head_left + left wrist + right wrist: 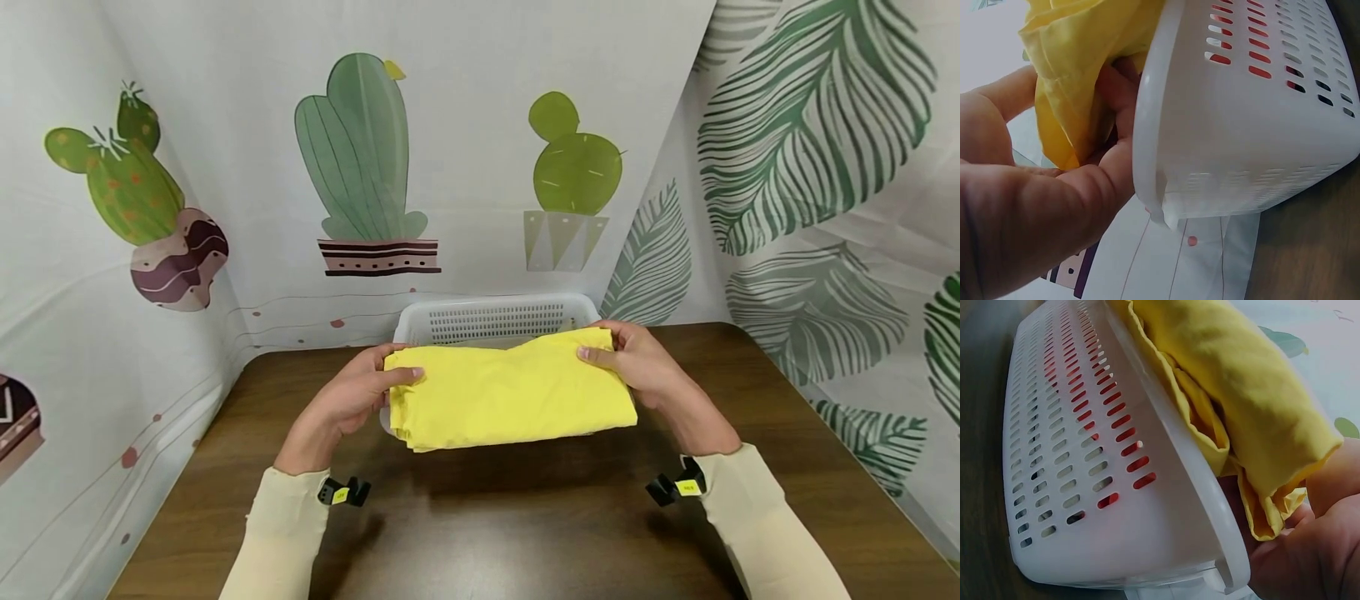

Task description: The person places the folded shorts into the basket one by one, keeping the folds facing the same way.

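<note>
A folded yellow cloth [510, 392] is stretched between both hands, over the front of a white plastic basket [487, 317]. My left hand [360, 387] grips its left end, thumb on top and fingers beneath. At the opposite end my right hand [637, 362] pinches the cloth the same way. In the left wrist view the fingers sit right at the basket's rim [1150, 112], under the yellow folds [1079, 69]. The right wrist view shows the cloth's layered edge [1210, 419] over the rim. Something red shows through the slots of the basket wall [1079, 431].
The basket stands on a dark brown wooden table [495, 533], near its back edge. Behind it hangs a white curtain [480, 167] printed with cacti and leaves. A black wrist camera [345, 492] is strapped at the left cuff, another camera [675, 483] at the right.
</note>
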The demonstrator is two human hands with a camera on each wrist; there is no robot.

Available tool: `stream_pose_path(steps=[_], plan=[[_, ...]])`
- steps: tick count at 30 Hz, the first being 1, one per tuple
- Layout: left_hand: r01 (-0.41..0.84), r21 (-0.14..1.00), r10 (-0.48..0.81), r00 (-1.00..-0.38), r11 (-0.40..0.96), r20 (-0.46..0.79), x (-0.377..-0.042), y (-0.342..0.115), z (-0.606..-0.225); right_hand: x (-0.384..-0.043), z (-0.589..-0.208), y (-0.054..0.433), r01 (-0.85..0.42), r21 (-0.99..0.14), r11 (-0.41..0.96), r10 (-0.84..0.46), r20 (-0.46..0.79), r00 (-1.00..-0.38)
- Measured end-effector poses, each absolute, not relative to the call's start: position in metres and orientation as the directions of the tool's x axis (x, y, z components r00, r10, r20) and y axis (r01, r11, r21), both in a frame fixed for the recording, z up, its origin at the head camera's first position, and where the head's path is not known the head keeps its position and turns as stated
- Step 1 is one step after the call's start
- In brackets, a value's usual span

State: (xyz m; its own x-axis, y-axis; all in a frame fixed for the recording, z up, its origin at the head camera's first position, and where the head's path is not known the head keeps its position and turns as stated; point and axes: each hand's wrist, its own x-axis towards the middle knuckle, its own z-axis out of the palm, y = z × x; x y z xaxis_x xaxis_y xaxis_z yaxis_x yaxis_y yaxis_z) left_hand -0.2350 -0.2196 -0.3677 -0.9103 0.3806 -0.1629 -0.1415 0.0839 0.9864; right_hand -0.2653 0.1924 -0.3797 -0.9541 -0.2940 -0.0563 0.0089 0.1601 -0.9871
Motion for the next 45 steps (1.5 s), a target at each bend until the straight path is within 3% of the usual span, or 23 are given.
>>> stream_pose_path(steps=[23,45], plan=[[-0.136,0.988,0.352,-0.923,0.077,-0.155,-0.2349,-0.2184,-0.3662,-0.2728,-0.3814,0.1854,0.034,-0.989,0.145,-0.199,-0.063,-0.978],[-0.065,0.969,0.220,-0.968,0.239,-0.119,-0.2337,-0.2106,-0.3707,-0.2741,-0.3814,0.1850,0.083,-0.988,0.132,-0.200,-0.109,-0.974]])
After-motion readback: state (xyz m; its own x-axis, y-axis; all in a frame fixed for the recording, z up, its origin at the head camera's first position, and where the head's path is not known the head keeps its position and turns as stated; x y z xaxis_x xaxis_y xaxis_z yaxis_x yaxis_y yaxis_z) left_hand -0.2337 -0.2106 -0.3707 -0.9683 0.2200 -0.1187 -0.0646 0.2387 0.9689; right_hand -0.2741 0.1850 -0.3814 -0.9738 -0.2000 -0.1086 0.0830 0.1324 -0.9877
